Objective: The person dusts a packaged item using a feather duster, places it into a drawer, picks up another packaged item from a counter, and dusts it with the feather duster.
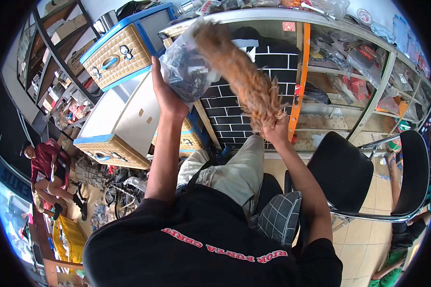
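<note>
My left hand (170, 95) supports a clear plastic bag (183, 71) with dark items inside that I cannot make out. Its thumb stands up along the bag's left side, and the other fingers are hidden behind. In my right hand (276, 130) is the lower end of a brown feather duster (246, 79), gripped with closed fingers. The duster slants up to the left, and its blurred tip reaches the top of the bag. Just left of my left forearm, a white drawer (117, 115) with a tan quilted front is pulled out.
A glass display case (354, 81) with bagged goods spans the back right. Black chairs (340, 172) stand at my right. Tan penguin-patterned drawers (115, 60) rise at the left. Metal machine parts (124, 191) cover the floor. One person (50, 165) sits far left; another (402, 244) is far right.
</note>
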`<action>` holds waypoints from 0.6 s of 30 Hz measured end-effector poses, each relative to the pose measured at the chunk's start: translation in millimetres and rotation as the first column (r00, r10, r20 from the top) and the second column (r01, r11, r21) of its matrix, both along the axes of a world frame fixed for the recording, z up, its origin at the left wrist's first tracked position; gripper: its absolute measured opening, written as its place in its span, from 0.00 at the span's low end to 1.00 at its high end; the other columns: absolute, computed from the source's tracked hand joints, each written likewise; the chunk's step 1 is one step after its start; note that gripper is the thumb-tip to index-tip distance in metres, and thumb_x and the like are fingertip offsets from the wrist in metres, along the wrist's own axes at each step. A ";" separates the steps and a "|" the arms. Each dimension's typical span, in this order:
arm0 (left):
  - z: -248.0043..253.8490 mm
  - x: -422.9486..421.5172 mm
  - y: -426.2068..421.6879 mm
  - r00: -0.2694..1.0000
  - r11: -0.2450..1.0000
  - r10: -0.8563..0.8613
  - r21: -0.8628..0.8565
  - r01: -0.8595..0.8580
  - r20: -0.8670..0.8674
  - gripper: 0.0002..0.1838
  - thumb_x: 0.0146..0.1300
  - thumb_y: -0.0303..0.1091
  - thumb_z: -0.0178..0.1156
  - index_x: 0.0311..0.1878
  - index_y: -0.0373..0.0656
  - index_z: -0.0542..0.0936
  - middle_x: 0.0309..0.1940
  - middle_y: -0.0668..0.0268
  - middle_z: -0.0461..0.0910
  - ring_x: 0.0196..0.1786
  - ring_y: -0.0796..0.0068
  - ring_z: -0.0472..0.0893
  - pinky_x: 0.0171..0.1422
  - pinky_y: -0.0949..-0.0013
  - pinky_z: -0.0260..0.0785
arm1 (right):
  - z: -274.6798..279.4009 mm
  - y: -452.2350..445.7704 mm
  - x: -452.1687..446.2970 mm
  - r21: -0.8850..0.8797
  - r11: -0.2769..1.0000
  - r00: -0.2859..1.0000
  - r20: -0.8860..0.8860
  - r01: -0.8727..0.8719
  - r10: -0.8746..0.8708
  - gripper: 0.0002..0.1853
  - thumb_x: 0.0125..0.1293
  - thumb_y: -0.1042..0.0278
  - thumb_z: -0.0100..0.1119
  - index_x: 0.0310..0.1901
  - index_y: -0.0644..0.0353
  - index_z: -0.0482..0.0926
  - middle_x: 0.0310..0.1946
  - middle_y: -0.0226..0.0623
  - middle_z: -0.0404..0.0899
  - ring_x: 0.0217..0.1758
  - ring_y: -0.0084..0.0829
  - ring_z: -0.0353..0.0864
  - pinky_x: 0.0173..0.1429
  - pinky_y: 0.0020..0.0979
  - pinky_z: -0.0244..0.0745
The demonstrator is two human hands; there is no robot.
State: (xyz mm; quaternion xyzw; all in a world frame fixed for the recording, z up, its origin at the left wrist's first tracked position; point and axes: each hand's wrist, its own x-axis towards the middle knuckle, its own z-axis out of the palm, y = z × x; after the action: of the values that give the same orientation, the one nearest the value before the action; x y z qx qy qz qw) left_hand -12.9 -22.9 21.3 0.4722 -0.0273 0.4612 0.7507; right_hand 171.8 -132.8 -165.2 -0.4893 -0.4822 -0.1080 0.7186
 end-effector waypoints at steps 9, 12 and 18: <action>-7.9 3.9 -0.3 0.993 0.994 0.083 0.071 -0.078 -0.080 0.35 0.66 0.62 0.39 0.61 0.39 0.66 0.56 0.60 0.72 0.59 0.64 0.72 0.65 0.62 0.61 | -0.6 -6.5 10.0 -0.120 0.993 1.000 0.007 0.003 -0.003 0.10 0.49 0.72 0.59 0.36 0.63 0.79 0.29 0.43 0.81 0.33 0.43 0.81 0.37 0.33 0.75; -11.8 3.2 -0.1 0.992 0.972 0.110 0.215 -0.095 -0.060 0.34 0.66 0.61 0.40 0.61 0.39 0.66 0.57 0.59 0.71 0.58 0.66 0.72 0.64 0.62 0.62 | 4.8 -11.2 10.0 -0.088 0.996 0.954 0.300 0.029 -0.002 0.10 0.49 0.73 0.59 0.36 0.62 0.80 0.28 0.43 0.80 0.33 0.43 0.82 0.37 0.33 0.76; -9.9 2.7 0.2 0.991 0.991 0.084 0.111 -0.072 -0.106 0.34 0.65 0.61 0.42 0.60 0.39 0.67 0.55 0.59 0.72 0.56 0.66 0.73 0.62 0.63 0.64 | 6.7 -11.5 2.6 -0.119 0.993 0.999 0.041 0.018 -0.013 0.11 0.47 0.75 0.59 0.36 0.63 0.79 0.30 0.46 0.81 0.34 0.44 0.82 0.38 0.33 0.76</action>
State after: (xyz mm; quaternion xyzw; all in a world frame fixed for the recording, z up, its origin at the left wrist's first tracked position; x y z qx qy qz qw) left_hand -10.2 -22.7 11.5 0.5373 0.0081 0.4610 0.7062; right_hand 174.4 -144.3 -158.5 -0.5328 -0.4984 -0.0943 0.6774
